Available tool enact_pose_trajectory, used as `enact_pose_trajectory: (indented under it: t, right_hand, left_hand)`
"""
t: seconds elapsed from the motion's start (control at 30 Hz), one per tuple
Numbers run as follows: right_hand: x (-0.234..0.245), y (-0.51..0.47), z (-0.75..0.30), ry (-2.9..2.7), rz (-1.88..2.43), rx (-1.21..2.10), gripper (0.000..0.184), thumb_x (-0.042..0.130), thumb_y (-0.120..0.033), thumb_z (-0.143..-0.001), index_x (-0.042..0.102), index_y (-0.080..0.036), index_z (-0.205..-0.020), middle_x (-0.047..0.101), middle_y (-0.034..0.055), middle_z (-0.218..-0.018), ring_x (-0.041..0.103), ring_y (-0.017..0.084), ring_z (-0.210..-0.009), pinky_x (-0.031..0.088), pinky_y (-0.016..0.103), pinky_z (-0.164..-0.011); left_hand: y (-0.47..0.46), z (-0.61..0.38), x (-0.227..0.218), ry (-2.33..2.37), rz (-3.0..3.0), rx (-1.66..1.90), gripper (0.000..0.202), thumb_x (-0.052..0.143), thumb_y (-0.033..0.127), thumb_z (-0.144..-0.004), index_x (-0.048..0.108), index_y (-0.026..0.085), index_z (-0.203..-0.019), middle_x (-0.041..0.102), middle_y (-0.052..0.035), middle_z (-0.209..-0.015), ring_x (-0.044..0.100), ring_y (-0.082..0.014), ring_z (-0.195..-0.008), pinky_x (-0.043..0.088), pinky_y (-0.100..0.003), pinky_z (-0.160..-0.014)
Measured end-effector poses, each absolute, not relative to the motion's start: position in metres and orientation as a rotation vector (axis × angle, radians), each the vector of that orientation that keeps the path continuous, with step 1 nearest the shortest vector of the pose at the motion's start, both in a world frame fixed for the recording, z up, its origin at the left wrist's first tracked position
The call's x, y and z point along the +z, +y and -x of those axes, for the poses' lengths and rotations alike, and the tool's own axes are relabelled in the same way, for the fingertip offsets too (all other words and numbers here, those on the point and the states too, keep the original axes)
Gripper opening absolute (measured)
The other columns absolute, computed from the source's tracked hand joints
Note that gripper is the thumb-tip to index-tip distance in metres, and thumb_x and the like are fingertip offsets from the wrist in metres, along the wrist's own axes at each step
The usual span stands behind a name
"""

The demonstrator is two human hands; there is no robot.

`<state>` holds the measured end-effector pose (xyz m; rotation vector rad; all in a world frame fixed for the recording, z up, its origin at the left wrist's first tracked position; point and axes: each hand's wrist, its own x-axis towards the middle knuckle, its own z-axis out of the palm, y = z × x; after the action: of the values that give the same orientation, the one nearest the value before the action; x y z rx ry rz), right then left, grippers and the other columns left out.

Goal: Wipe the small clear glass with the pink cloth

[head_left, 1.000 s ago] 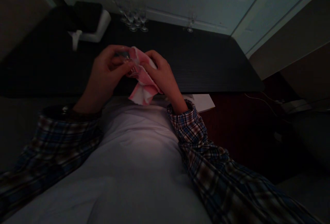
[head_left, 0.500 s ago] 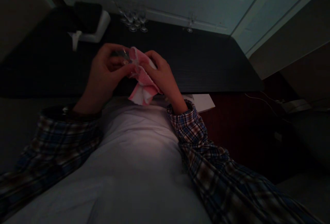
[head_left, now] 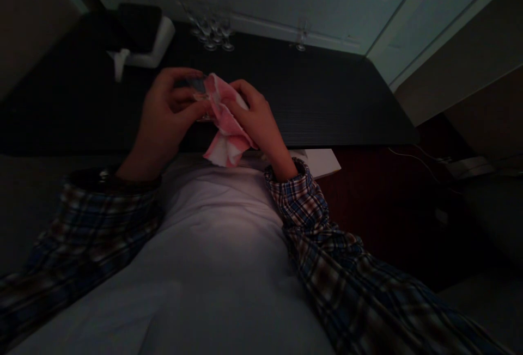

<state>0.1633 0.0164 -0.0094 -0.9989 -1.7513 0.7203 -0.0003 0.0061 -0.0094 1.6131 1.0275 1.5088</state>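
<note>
Where the two hands meet above the near edge of the dark table (head_left: 327,104), one small clear glass (head_left: 196,89) and one pink-and-white cloth (head_left: 226,132). Left hand (head_left: 163,121): fingers curled around the glass, thumb against its side. Right hand (head_left: 257,121): fingers closed on the cloth, pressing it to the glass; loose end hangs below. Glass: transparent, detail lost in dim light. Far edge: one cluster of stemmed glasses (head_left: 212,34), count unclear; one lone glass (head_left: 301,44); one white-and-black holder (head_left: 143,39). No legible writing.
</note>
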Motion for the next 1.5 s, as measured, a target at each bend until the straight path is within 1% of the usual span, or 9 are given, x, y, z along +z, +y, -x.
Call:
enact_pose_trajectory:
  t: [0.13, 0.3, 0.5, 0.73, 0.93, 1.2, 1.33, 1.43, 1.5]
  right_hand:
    - [-0.0054, 0.0128, -0.1633, -1.737, 1.06, 0.745, 0.017, 0.051, -0.042, -0.081, 0.058, -0.028, -0.086, 0.066, -0.0033, -0.09, 0.06, 0.019, -0.094, 0.049, 0.031, -0.081]
    - [-0.006, 0.0165, -0.1628, -1.731, 1.083, 0.769, 0.027, 0.05, -0.052, -0.076, 0.06, -0.028, -0.086, 0.067, -0.0029, -0.087, 0.059, 0.019, -0.098, 0.047, 0.031, -0.081]
    - [-0.0093, 0.0203, -0.1624, -1.74, 1.004, 0.741, 0.025, 0.048, -0.049, -0.073, 0.057, -0.028, -0.083, 0.066, -0.0025, -0.086, 0.059, 0.017, -0.087, 0.046, 0.031, -0.077]
    - [-0.0047, 0.0148, -0.1624, -1.731, 1.093, 0.764, 0.031, 0.05, -0.056, -0.075, 0.059, -0.028, -0.084, 0.068, -0.0028, -0.088, 0.058, 0.018, -0.098, 0.046, 0.03, -0.081]
    - [-0.0001, 0.0108, -0.1617, -1.716, 1.134, 0.769, 0.023, 0.053, -0.05, -0.078, 0.058, -0.028, -0.083, 0.067, -0.0033, -0.087, 0.059, 0.018, -0.097, 0.048, 0.029, -0.08]
    - [-0.0057, 0.0151, -0.1621, -1.755, 1.051, 0.728, 0.02, 0.048, -0.046, -0.081, 0.057, -0.027, -0.086, 0.067, -0.0034, -0.089, 0.059, 0.016, -0.091, 0.047, 0.028, -0.079]
    - [-0.0061, 0.0151, -0.1627, -1.765, 1.069, 0.731, 0.014, 0.051, -0.041, -0.081, 0.056, -0.028, -0.086, 0.066, -0.003, -0.089, 0.058, 0.017, -0.092, 0.048, 0.028, -0.08]
    - [-0.0058, 0.0149, -0.1627, -1.759, 1.057, 0.738, 0.016, 0.05, -0.042, -0.082, 0.055, -0.027, -0.086, 0.066, -0.003, -0.091, 0.058, 0.016, -0.092, 0.047, 0.029, -0.082]
    - [-0.006, 0.0157, -0.1624, -1.751, 1.042, 0.746, 0.021, 0.049, -0.047, -0.081, 0.055, -0.027, -0.086, 0.066, -0.0033, -0.09, 0.058, 0.016, -0.093, 0.047, 0.029, -0.082]
  left_hand:
    - [0.0099, 0.0019, -0.0122, 1.016, -1.621, 1.556, 0.044, 0.078, 0.014, -0.065, 0.059, 0.02, -0.105, 0.067, 0.0016, -0.078, 0.065, -0.0093, -0.067, 0.056, -0.019, -0.06]
    - [0.0108, 0.002, -0.0133, 1.015, -1.605, 1.582, 0.045, 0.078, 0.011, -0.064, 0.058, 0.017, -0.104, 0.065, 0.0022, -0.076, 0.064, -0.0082, -0.066, 0.055, -0.017, -0.059]
    - [0.0098, 0.0031, -0.0137, 0.995, -1.719, 1.484, 0.046, 0.076, 0.014, -0.067, 0.06, 0.018, -0.109, 0.065, 0.001, -0.078, 0.064, -0.0093, -0.067, 0.056, -0.019, -0.063]
    - [0.0094, 0.0034, -0.0121, 1.0, -1.729, 1.465, 0.044, 0.074, 0.012, -0.069, 0.062, 0.018, -0.111, 0.062, 0.0025, -0.072, 0.063, -0.0081, -0.061, 0.054, -0.016, -0.061]
    - [0.0093, 0.0036, -0.0114, 1.01, -1.757, 1.463, 0.044, 0.072, 0.011, -0.07, 0.063, 0.02, -0.112, 0.063, 0.0022, -0.073, 0.062, -0.0076, -0.063, 0.053, -0.015, -0.06]
    - [0.0105, 0.0041, -0.0128, 1.034, -1.755, 1.461, 0.043, 0.073, 0.013, -0.07, 0.063, 0.018, -0.112, 0.061, 0.0011, -0.073, 0.062, -0.0083, -0.062, 0.053, -0.016, -0.06]
    - [0.0124, 0.005, -0.0151, 1.021, -1.756, 1.461, 0.043, 0.074, 0.016, -0.07, 0.062, 0.019, -0.111, 0.062, 0.0015, -0.073, 0.062, -0.0085, -0.062, 0.055, -0.021, -0.065]
    - [0.0127, 0.0056, -0.0164, 1.008, -1.745, 1.465, 0.044, 0.074, 0.016, -0.07, 0.061, 0.02, -0.112, 0.062, 0.0015, -0.074, 0.062, -0.0092, -0.062, 0.056, -0.024, -0.069]
    - [0.0123, 0.0059, -0.0166, 1.007, -1.737, 1.455, 0.044, 0.074, 0.016, -0.07, 0.061, 0.019, -0.112, 0.063, 0.0013, -0.074, 0.062, -0.0093, -0.063, 0.056, -0.024, -0.07]
